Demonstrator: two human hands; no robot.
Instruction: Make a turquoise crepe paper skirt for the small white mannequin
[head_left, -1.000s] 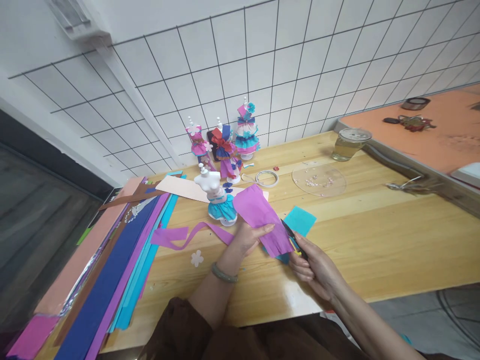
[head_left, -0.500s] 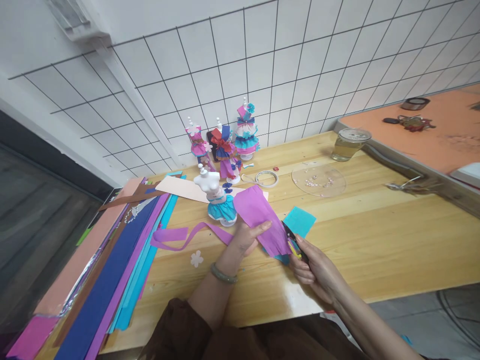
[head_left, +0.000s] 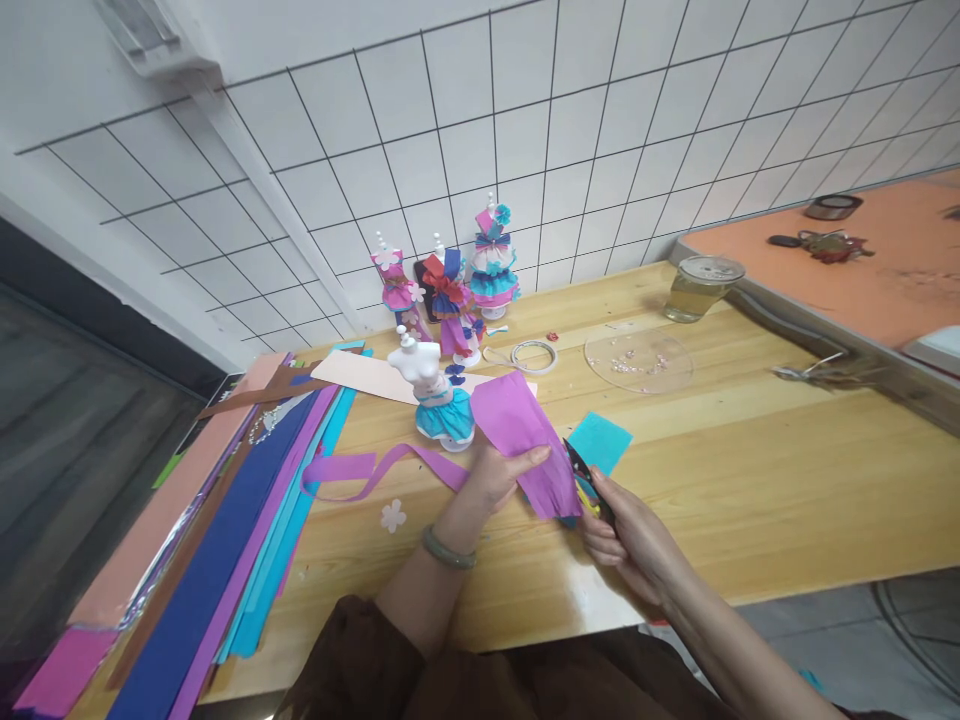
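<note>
A piece of purple crepe paper [head_left: 517, 415] is pinched in my left hand [head_left: 504, 474], thumb on top. My right hand [head_left: 626, 535] is closed around black-and-yellow scissors [head_left: 582, 468], whose blades meet the right edge of the purple paper. That edge has a row of small slits near its lower corner. A turquoise paper piece [head_left: 601, 442] lies on the table behind the scissors. Left of the paper stands a white mini dress form [head_left: 417, 365] with a turquoise ruffled skirt. A purple paper strip [head_left: 397, 462] curls out to the left of my left hand.
Dressed mini forms [head_left: 493, 265] stand along the tiled wall. A tape roll [head_left: 534, 357], a clear dish [head_left: 637, 361] with small beads, and a cup [head_left: 702, 288] of yellowish liquid sit behind my hands. Long folded crepe papers [head_left: 225, 520] cover the left side.
My left hand and the purple paper have shifted slightly to the right, against the scissors. My right hand has barely moved.
</note>
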